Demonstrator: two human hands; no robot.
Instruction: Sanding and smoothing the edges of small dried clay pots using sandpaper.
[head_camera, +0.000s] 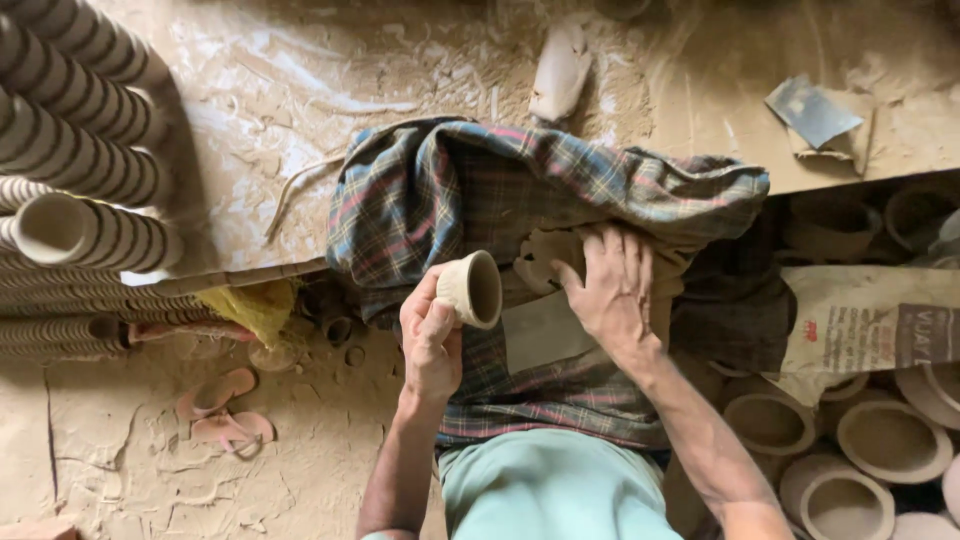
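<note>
Left hand (432, 335) is clamped on a clay cup (471, 289), held over the plaid cloth (480, 190). Right hand (612, 285) lies flat, fingers apart, on that cloth.

soft, even daylight, med. bright, no hard glare. far clay-dusted floor (300, 90) is palest, slightly washed out. shadows deepest under the plaid cloth (480, 180) and at right among the pots. img a bit soft overall, edges w/ mild wide-angle bend.

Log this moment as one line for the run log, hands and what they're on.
left hand: holds small clay cup | right hand: flat on plaid cloth over lap | nearby: stacked clay cups, clay pots
</note>
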